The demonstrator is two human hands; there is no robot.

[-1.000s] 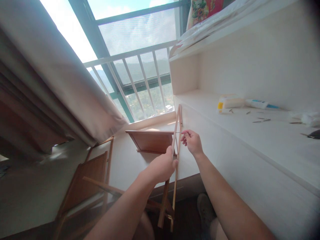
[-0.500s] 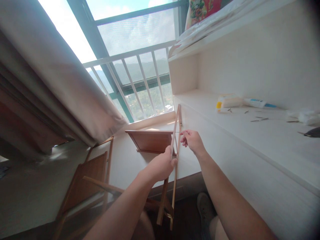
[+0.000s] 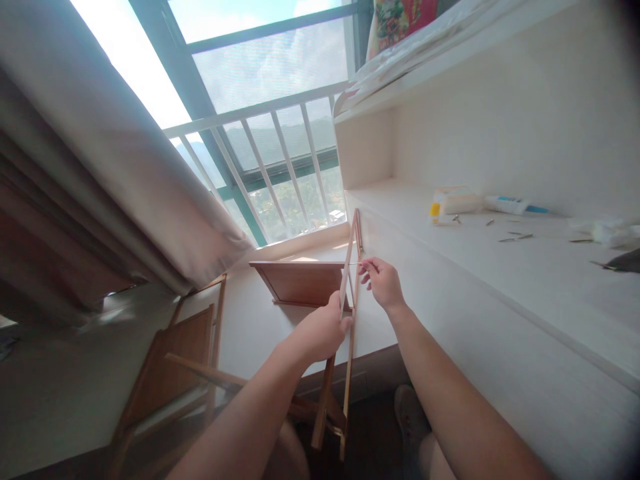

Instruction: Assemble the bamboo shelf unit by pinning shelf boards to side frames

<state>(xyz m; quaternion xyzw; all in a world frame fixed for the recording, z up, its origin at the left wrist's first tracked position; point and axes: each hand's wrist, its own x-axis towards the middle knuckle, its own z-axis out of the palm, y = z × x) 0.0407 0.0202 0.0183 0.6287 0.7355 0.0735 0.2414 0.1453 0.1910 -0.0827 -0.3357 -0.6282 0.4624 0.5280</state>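
The left hand [image 3: 320, 330] is closed around a wooden frame [image 3: 347, 373] made of thin pale slats. It grips the frame about midway up, with the thumb pressed on the near slat and the fingers wrapped behind it. The frame stands almost upright and leans slightly. Its top reaches the corner of the white ledge [image 3: 500, 267], and its foot is down by the dark floor between the person's legs. The right hand [image 3: 384, 283] is just to the right of the upper part of the frame. Its thumb and forefinger are pinched tight on a thin metal pin [image 3: 354, 264], and the other fingers are curled loosely below. The pin lies level, its free end pointing left and touching the side of the frame's right slat, above the left hand's grip. Behind the frame, a brown wooden panel [image 3: 300, 280] lies tilted on the window sill. A second wooden frame part [image 3: 175, 360] lies lower left, near the curtain [image 3: 125, 173]. On the ledge, well apart from the hands, are a box with a yellow end [image 3: 453, 200], a white tube [image 3: 515, 205] and some loose screws [image 3: 515, 235].
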